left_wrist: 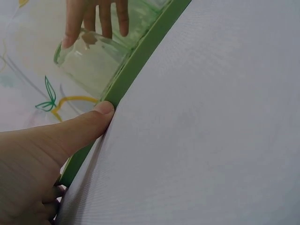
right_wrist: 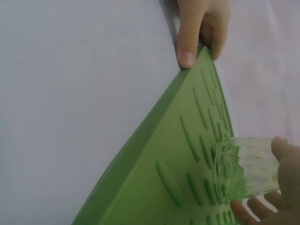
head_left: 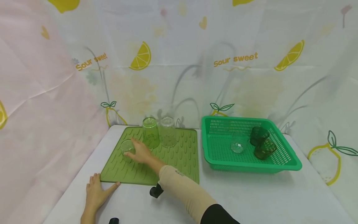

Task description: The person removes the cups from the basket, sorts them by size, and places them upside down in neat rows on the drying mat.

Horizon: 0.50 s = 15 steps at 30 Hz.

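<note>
Gripping the small clear glass, the right hand sets its thumb and fingers on opposite sides of it. That glass rests on the green ridged drying mat, toward nine o'clock from the mat's middle. At the mat's seven-o'clock corner the left hand lies open, fingers extended along one side and thumb spread away, its tip pressing the near edge, so the two straddle the corner.

Side by side near the mat's far edge stand two taller glasses: a green tumbler at twelve o'clock and a clear tumbler at one.

At three o'clock from the mat sits a green plastic basket with slotted walls. Inside it, a clear cup lies at nine o'clock of the cluster, a dark green cup at one, and an olive-brown cup at four. Everything rests on a white-covered table before a lemon-printed curtain.
</note>
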Each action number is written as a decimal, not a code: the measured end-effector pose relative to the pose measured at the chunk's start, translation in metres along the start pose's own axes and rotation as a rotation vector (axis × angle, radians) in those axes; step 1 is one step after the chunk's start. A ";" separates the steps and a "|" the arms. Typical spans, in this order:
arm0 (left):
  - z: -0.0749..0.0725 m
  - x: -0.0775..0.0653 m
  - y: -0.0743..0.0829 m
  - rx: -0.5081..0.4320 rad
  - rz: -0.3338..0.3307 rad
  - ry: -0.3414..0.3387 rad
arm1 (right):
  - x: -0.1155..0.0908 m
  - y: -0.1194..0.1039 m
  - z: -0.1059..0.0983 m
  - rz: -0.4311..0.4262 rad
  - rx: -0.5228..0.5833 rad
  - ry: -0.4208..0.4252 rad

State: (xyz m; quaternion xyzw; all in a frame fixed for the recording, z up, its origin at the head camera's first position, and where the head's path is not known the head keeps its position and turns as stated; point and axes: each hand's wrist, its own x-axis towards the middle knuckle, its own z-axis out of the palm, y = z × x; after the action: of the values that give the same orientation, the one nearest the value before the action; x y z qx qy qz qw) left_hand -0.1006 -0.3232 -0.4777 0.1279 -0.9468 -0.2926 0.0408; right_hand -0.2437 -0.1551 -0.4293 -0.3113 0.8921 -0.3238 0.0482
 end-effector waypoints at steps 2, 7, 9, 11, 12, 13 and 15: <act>0.000 0.000 0.000 -0.002 0.005 0.006 | -0.001 0.000 0.000 0.012 0.005 0.011; 0.001 0.000 -0.001 -0.005 0.022 0.031 | -0.003 0.001 0.000 0.023 0.034 0.038; 0.001 0.000 -0.001 -0.004 0.029 0.042 | -0.004 0.001 0.000 0.022 0.051 0.045; 0.001 -0.001 -0.001 -0.002 0.033 0.049 | -0.005 0.002 0.000 0.021 0.069 0.051; 0.001 -0.001 -0.001 -0.001 0.031 0.048 | -0.006 0.003 0.000 0.019 0.078 0.053; 0.001 -0.001 -0.001 -0.003 0.028 0.044 | -0.007 0.003 0.000 0.015 0.085 0.057; 0.001 -0.001 -0.001 -0.009 0.018 0.032 | -0.008 0.004 -0.001 0.000 0.092 0.063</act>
State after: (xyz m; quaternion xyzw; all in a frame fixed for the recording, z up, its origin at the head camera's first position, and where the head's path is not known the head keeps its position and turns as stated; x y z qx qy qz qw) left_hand -0.0999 -0.3230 -0.4793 0.1237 -0.9458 -0.2943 0.0594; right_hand -0.2397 -0.1471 -0.4317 -0.2984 0.8773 -0.3744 0.0342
